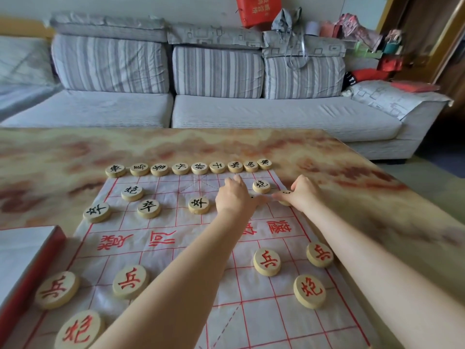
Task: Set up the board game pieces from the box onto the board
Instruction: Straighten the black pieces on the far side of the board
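A white paper board (176, 248) with red grid lines lies on the table. Black-lettered wooden discs form its far row (188, 168), with two cannons (132, 192) (261, 186) and three soldiers (198, 204) in front. Red-lettered discs (266, 261) stand on the near half. My left hand (232, 196) rests fingers-down on the far right of the board, hiding what lies under it. My right hand (300, 191) pinches a black-lettered disc (285, 195) at the board's right edge, just right of the left hand.
The game box (25, 260), red-walled with a pale inside, sits at the left front of the marble-patterned table (352, 197). A grey striped sofa (226, 96) stands behind the table, with bags and clutter at its right end.
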A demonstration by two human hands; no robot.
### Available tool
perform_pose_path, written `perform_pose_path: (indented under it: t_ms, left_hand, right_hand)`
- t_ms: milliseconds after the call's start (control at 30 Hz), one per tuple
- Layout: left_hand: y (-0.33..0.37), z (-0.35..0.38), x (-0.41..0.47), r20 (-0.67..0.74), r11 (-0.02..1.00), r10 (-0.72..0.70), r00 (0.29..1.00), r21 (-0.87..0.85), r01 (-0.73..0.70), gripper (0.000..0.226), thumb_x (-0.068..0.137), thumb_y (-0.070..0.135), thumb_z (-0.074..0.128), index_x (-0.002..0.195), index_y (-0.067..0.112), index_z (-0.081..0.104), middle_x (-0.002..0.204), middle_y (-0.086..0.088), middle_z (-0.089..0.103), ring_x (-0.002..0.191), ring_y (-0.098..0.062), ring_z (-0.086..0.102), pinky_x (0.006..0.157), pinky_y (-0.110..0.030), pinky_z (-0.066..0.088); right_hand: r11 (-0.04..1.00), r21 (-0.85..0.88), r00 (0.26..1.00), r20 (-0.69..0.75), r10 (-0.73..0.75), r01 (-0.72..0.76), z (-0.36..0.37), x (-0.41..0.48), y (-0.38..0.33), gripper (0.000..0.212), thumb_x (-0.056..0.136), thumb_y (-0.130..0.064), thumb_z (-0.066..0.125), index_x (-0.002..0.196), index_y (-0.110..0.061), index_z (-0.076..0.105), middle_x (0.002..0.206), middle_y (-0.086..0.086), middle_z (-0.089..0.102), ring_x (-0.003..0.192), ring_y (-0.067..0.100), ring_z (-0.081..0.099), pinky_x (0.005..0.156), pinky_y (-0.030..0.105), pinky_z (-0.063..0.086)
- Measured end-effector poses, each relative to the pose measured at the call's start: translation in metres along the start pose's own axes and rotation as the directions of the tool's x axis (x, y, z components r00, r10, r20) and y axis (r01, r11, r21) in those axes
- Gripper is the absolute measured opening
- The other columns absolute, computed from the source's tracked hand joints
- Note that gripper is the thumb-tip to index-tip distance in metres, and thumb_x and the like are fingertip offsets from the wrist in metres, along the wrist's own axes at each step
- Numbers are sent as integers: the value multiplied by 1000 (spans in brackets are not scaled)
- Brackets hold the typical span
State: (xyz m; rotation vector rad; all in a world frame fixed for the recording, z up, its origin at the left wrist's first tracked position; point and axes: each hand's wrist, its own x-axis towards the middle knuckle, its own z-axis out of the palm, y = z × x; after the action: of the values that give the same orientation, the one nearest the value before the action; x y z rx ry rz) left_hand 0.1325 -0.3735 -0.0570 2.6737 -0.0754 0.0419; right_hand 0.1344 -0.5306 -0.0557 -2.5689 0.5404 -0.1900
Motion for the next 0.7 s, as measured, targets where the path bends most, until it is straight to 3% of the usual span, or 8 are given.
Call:
perform_pose_path:
  t_ms: [100, 167, 267, 400, 533, 700]
  left_hand:
    - [-2, 2, 3, -9, 999, -32, 999, -39, 32, 69, 78, 53, 60, 125, 5, 41, 122, -13, 50, 113, -31, 52, 79, -33, 44]
    - [-5, 2, 3, -8, 995, -44, 999, -95, 43, 55, 79, 42, 63, 117, 6, 47, 117, -12, 53, 106, -31, 56, 73, -33, 44]
    - [-8, 2, 3, 6, 988, -14, 1000, -155, 15, 44, 80, 32, 64, 116, 10, 54, 119, -10, 54, 105, -30, 56, 81, -36, 50]
    - [-12, 1, 0, 41, 953, 34, 999, -301, -20, 51, 80, 21, 65, 129, 15, 51, 123, -6, 59, 109, -25, 58, 87, -35, 52]
    - [-15, 3, 0, 50, 908, 37, 998, -419, -13, 64, 78, 19, 68, 136, 13, 41, 132, -9, 53, 118, -21, 53, 86, -27, 45]
    - [-15, 8, 0, 21, 946, 12, 1000, -325, -4, 71, 68, 38, 78, 126, 11, 47, 124, -7, 54, 111, -23, 54, 86, -33, 49]
  right_hand:
    - [1000, -9, 1000, 3, -8, 8, 2, -1, 3, 55, 62, -51, 79, 84, -8, 53, 85, 8, 53, 87, 27, 56, 62, 29, 37]
    - [999, 12, 999, 15, -38, 38, 2, -1, 4, 41, 64, -41, 80, 79, -11, 56, 83, 6, 56, 85, 27, 57, 64, 31, 43]
    - [993, 89, 996, 29, -80, 77, 2, 0, 7, 32, 70, -19, 77, 98, -11, 64, 105, 8, 63, 98, 26, 60, 83, 32, 49]
    - [972, 208, 982, 128, -142, 113, 0, -1, 13, 51, 75, 8, 65, 122, -11, 57, 127, 10, 58, 115, 24, 54, 90, 29, 44]
    - [922, 379, 981, 139, -136, 74, -2, -2, 22, 67, 70, -8, 79, 130, -7, 49, 133, 12, 50, 123, 23, 46, 92, 27, 35]
    - [938, 339, 986, 120, -114, 67, 2, -4, 25, 61, 66, -20, 83, 116, -3, 54, 114, 13, 56, 101, 21, 53, 80, 26, 39]
